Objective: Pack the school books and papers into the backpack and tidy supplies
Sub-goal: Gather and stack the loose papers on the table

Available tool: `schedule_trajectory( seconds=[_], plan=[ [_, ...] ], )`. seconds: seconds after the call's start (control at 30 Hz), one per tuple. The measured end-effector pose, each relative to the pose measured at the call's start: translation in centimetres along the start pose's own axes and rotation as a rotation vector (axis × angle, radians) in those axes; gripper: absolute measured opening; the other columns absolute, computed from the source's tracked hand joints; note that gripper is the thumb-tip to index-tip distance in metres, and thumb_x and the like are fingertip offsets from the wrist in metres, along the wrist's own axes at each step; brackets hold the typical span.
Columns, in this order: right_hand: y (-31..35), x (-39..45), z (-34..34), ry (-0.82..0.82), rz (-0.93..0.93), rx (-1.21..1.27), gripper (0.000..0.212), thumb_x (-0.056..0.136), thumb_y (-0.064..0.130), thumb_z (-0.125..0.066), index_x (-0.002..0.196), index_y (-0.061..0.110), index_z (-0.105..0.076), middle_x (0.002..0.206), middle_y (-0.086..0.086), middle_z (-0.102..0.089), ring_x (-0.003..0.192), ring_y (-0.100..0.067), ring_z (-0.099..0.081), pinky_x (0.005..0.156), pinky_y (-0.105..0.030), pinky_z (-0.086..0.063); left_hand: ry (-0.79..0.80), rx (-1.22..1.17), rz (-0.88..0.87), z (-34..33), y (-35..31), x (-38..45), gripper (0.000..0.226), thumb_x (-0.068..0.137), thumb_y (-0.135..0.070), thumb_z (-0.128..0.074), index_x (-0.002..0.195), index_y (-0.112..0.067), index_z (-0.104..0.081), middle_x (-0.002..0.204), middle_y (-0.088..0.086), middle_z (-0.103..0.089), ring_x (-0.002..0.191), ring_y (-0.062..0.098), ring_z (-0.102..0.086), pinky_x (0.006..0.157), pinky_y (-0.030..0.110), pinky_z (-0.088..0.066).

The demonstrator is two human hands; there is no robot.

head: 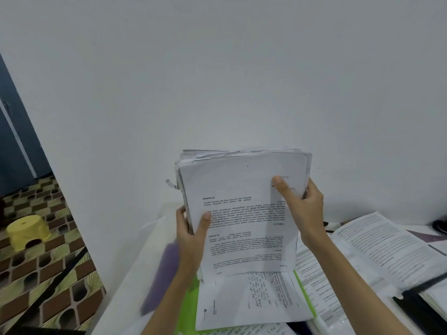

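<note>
We hold the stack of papers [244,211] upright above the table [135,274], near its far edge by the wall, with the printed text facing us upside down. Our left hand [192,234] grips the stack's left edge, thumb pressed on the front sheet and fingers curled behind; our right hand [301,209] clasps the upper right side the same way, thumb laid across the front page. The sheets are not squared: ragged edges stick out at the top and a curled corner juts from the left side, so we judge the stack needs tapping level before it goes anywhere. The risk we see is loose pages slipping from the middle, since only the two side edges are held and the bottom hangs free over a handwritten sheet [251,301] and a green folder [187,308] on the table. A slide could scatter paper onto the open book [384,247] toward the table's right edge, or off the left edge to the floor beside the yellow stool [27,232]. No backpack shows in this view.
</note>
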State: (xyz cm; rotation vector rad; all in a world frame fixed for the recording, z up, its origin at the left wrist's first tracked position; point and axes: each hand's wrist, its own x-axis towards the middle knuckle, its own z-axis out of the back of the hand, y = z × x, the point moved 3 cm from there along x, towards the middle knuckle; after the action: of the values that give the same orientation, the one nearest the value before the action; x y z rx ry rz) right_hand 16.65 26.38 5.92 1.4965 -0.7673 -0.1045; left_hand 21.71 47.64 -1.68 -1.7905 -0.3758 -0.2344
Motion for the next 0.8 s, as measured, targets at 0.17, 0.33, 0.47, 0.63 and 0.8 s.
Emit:
schedule_trajectory(
  seconds=[0.17,0.33,0.47,0.63,0.8],
  plan=[
    [0.1,-0.5,-0.6,-0.014,0.021,-0.027,0.047,0.067,0.054,-0.066,0.101,0.022,-0.060,0.090,0.009,-0.067,0.087,-0.011,-0.066,0.070,-0.025,-0.052,-0.024,0.122,-0.136,-1.3,-2.4,1.4,0.043,0.079,-0.040,-0.069,0.113,-0.033,-0.044,0.100,-0.019,-0.064,0.090,-0.008,-0.064,0.073,0.010,-0.050],
    [-0.3,-1.3,-1.1,-0.080,0.111,-0.122,0.042,0.075,0.044,-0.072,0.107,0.026,-0.052,0.088,0.018,-0.062,0.081,0.007,-0.060,0.070,-0.013,-0.048,-0.083,0.225,-0.167,-1.4,-2.8,0.7,0.058,0.074,-0.052,-0.064,0.120,-0.026,-0.040,0.098,-0.025,-0.060,0.085,-0.013,-0.061,0.074,0.010,-0.050],
    [-1.0,-0.8,-0.1,0.020,0.022,-0.041,0.051,0.067,0.046,-0.074,0.106,0.023,-0.051,0.096,0.010,-0.065,0.084,0.000,-0.065,0.068,-0.019,-0.053,0.073,0.192,-0.117,-0.5,-3.2,1.8,0.044,0.075,-0.041,-0.071,0.111,-0.032,-0.047,0.098,-0.014,-0.068,0.091,-0.001,-0.066,0.076,0.021,-0.055],
    [-3.9,-1.3,0.2,0.108,-0.091,-0.012,0.037,0.068,0.047,-0.069,0.099,0.027,-0.065,0.098,0.007,-0.071,0.094,-0.012,-0.067,0.073,-0.021,-0.054,0.141,0.177,-0.001,0.1,-1.8,1.6,0.059,0.065,-0.045,-0.082,0.113,-0.026,-0.054,0.106,-0.005,-0.070,0.099,0.014,-0.068,0.087,0.044,-0.055],
    [-4.3,-1.5,-0.3,0.099,-0.008,-0.094,0.049,0.075,0.047,-0.062,0.117,0.024,-0.052,0.106,0.013,-0.064,0.096,0.004,-0.060,0.079,-0.015,-0.048,0.084,0.191,-0.021,-0.4,-1.8,0.6,0.045,0.066,-0.036,-0.072,0.107,-0.030,-0.053,0.099,-0.013,-0.069,0.092,0.002,-0.067,0.085,0.030,-0.055]
  ],
)
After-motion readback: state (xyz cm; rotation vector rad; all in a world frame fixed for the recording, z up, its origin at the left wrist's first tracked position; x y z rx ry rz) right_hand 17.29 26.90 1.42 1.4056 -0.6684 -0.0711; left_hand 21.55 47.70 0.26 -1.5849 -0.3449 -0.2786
